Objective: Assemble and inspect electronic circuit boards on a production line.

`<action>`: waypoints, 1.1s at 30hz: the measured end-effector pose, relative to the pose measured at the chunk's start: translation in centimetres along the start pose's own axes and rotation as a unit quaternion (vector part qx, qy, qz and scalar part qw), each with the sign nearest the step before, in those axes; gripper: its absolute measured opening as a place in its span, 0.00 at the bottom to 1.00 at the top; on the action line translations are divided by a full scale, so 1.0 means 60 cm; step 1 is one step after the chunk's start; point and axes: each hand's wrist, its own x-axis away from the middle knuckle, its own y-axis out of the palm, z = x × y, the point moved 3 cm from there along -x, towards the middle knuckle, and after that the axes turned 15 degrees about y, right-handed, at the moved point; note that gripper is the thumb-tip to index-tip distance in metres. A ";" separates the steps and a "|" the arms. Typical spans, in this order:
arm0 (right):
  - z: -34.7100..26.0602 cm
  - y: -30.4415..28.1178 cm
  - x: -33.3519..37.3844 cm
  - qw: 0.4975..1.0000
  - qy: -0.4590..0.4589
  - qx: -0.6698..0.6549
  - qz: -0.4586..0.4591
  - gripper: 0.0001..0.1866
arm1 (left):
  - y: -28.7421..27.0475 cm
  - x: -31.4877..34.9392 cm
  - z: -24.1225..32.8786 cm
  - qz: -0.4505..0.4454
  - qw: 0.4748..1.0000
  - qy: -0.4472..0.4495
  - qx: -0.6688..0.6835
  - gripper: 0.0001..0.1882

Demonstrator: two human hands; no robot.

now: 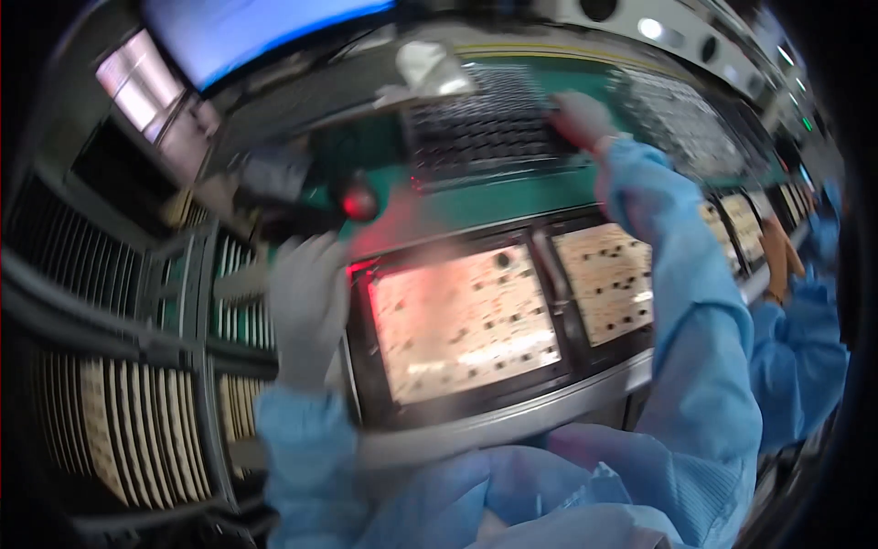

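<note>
Grey-gloved, your left hand has loosely straight fingers, hold unclear. Rectangular cream panel just right of it already carries small dark parts. Your right hand is half-curled at the gridded black tray, grip too blurry; no clue what's left.

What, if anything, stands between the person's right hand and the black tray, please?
Nothing visible does: the right hand is at the right edge of the black tray. A crumpled white item lies by the tray's far left corner, away from that hand. Blur hides whether hand and tray touch.
</note>
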 end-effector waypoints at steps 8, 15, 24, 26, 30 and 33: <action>-0.012 -0.034 -0.040 0.995 0.053 0.080 -0.014 0.10 | -0.125 0.013 0.201 0.196 0.975 0.001 -0.109 0.17; 0.028 -0.008 -0.092 0.997 0.041 -0.021 -0.065 0.12 | -0.061 -0.018 0.260 0.098 0.993 -0.066 0.008 0.11; 0.122 0.073 -0.162 0.989 0.044 0.085 -0.110 0.19 | 0.046 -0.026 0.298 -0.172 0.972 -0.040 0.152 0.15; 0.133 0.023 -0.146 0.993 0.043 -0.060 -0.096 0.19 | 0.034 -0.027 0.297 -0.152 0.973 -0.037 0.168 0.14; 0.016 -0.142 0.067 0.870 0.026 -0.441 -0.219 0.20 | 0.019 -0.015 0.292 -0.147 0.923 -0.230 0.270 0.20; -0.084 -0.206 0.283 0.661 -0.084 -0.596 -0.447 0.13 | 0.034 -0.019 0.311 0.088 0.657 -0.447 0.601 0.24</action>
